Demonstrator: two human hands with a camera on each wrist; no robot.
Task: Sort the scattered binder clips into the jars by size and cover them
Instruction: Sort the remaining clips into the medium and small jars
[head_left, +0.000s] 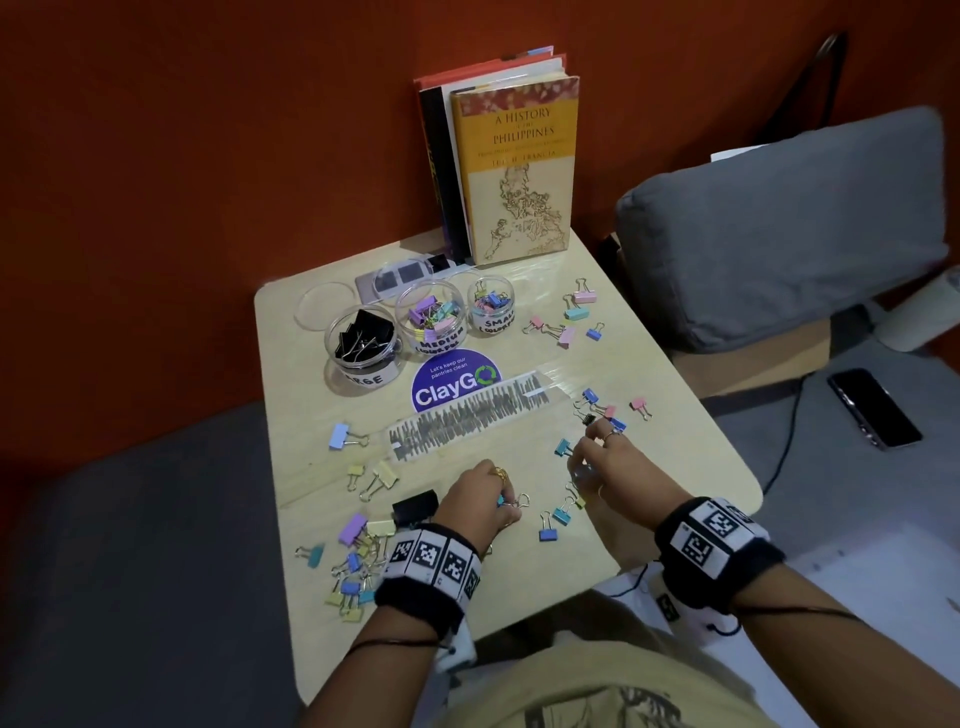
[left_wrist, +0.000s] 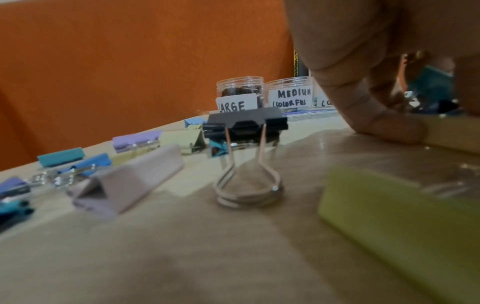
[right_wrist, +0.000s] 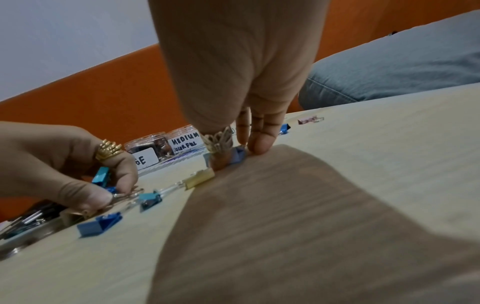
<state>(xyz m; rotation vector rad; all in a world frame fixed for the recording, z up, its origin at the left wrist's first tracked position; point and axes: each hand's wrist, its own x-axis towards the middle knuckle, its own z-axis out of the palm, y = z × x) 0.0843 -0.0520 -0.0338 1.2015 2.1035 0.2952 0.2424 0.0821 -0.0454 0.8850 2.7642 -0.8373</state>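
L hand (head_left: 480, 496), gold ring, pinches wire loops of small teal clips (right_wrist: 100, 178) near table's (head_left: 675, 447) front edge. R hand (head_left: 605, 457) fingertips (right_wrist: 261, 145) pinch a blue clip (right_wrist: 237, 156) on pale wood-grain top. Beyond: 3 round clear plastic jars (head_left: 430, 318), uncovered, part-filled. Books (head_left: 514, 161) against orange wall.

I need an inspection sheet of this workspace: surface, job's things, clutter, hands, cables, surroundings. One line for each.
Surface: pale wooden table, round blue ClayGo sticker.
Job's things: three clear plastic jars, all uncovered; clear lids behind them; coloured and black binder clips scattered.
Clutter: upright books at the wall.
Hands: left hand pinches a small teal clip's wire handle; right hand presses fingertips on a small blue clip.
Cables: black cable beside the table.
Surroundings: orange wall, grey cushion, black phone.
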